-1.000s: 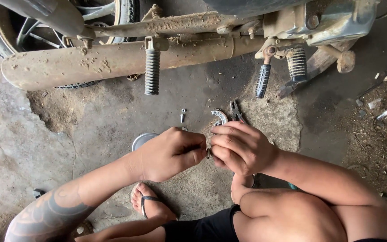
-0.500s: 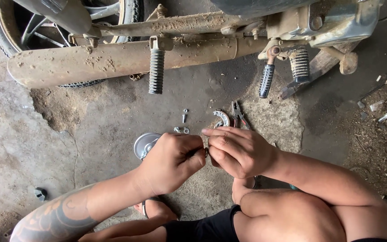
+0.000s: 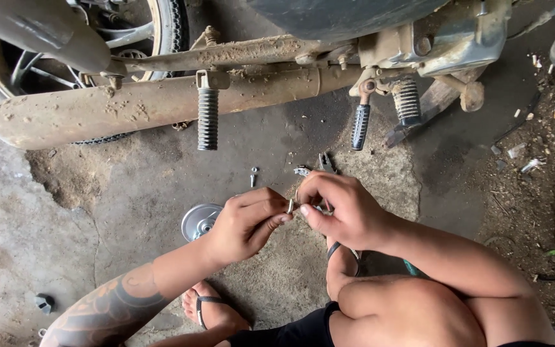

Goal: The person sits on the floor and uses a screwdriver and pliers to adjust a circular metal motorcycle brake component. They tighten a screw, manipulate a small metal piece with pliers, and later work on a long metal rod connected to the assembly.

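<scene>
both hands meet low over the floor (image 3: 130, 193): left hand (image 3: 242, 222) and right hand (image 3: 345, 209) each keep a pinching grip on a small metal ring (image 3: 290, 205), spare bolt (image 3: 252, 177) and pliers (image 3: 324, 162) just beyond.

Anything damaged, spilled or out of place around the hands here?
Nothing spilled. Loose parts lie on the bare concrete floor: a bolt, pliers and a round metal disc. The exhaust pipe is mud-caked.
</scene>
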